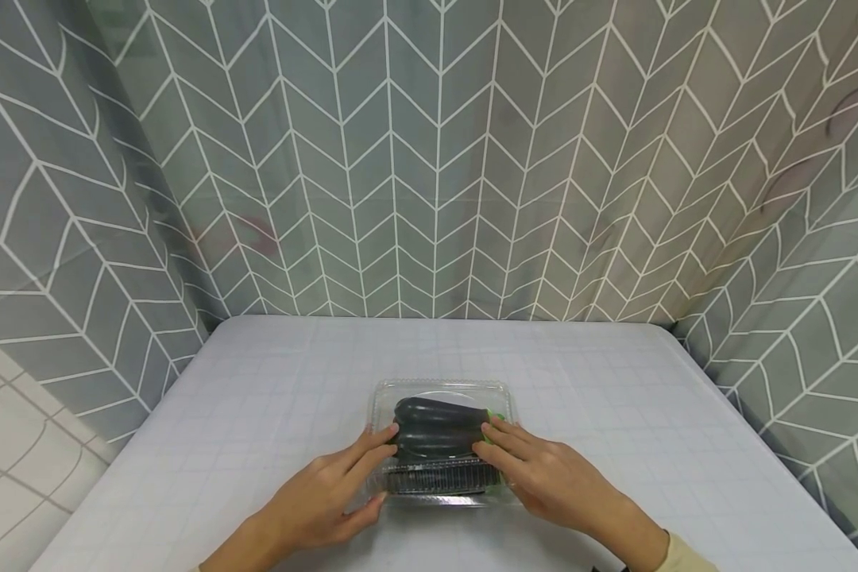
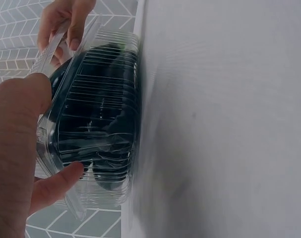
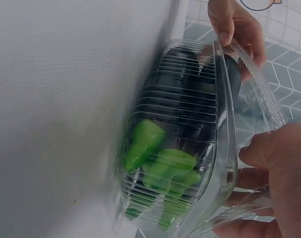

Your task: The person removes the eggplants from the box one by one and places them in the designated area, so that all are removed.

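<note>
Two bare hands at a transparent clamshell container [image 1: 436,501], which rests on the white-covered tabletop [image 1: 293,381] between them. The left grip [image 1: 332,486] holds the container's left end, its thumb against the ribbed front wall [image 2: 100,74] and its other fingers above, at the rim. The right grip [image 1: 546,473] holds the opposite end, thumb and fingers bent about a clear edge. Dark eggplants [image 1: 439,413] lie in the container between the two grips, lengthwise from one to the other; their green caps [image 3: 145,144] are at the end beside the right grip. In both wrist views a second clear edge [image 3: 262,87] stands apart from the container's rim; how far the lid is closed cannot be told. A beige sleeve [image 1: 682,554] lies behind the right grip. Beyond both grips, well apart, hangs a grey curtain [image 1: 436,159] with white chevron lines.
</note>
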`<state>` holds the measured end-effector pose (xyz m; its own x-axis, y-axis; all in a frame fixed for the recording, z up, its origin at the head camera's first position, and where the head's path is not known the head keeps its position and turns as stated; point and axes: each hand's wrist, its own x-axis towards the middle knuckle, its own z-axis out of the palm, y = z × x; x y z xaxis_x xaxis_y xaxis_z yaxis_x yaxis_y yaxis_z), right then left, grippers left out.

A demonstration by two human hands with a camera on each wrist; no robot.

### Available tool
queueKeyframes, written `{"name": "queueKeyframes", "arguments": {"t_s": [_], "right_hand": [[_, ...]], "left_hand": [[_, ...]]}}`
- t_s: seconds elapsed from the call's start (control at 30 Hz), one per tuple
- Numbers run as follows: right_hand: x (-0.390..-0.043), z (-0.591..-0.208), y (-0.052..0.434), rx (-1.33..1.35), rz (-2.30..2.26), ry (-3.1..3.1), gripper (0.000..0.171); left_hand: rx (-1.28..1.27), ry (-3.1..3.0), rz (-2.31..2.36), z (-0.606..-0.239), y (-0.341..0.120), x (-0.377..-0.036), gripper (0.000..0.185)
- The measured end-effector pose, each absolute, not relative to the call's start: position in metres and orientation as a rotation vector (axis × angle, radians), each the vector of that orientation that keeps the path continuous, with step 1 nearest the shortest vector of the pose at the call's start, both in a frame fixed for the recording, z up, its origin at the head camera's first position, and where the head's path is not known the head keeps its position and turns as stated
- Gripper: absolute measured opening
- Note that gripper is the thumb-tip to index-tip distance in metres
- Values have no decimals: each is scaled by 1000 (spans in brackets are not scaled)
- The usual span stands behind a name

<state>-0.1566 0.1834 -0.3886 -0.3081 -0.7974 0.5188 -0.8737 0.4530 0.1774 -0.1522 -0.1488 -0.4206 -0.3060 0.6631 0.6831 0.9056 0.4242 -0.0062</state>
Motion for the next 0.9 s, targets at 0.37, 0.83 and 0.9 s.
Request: {"name": "queueKeyframes", "arguments": {"t_s": [0.37, 0.83, 0.9], "right_hand": [[-158, -388, 189, 1410, 195, -2153, 59], [-157, -389, 181, 1292, 279, -2108, 44], [-157, -389, 180, 1265, 314, -2096, 44]], "left_hand": [[-1316, -1987, -547, -420, -149, -153, 39], [-1162, -1983, -475, -415, -152, -156, 48], [-1130, -1983, -495, -413, -152, -157, 49]]}}
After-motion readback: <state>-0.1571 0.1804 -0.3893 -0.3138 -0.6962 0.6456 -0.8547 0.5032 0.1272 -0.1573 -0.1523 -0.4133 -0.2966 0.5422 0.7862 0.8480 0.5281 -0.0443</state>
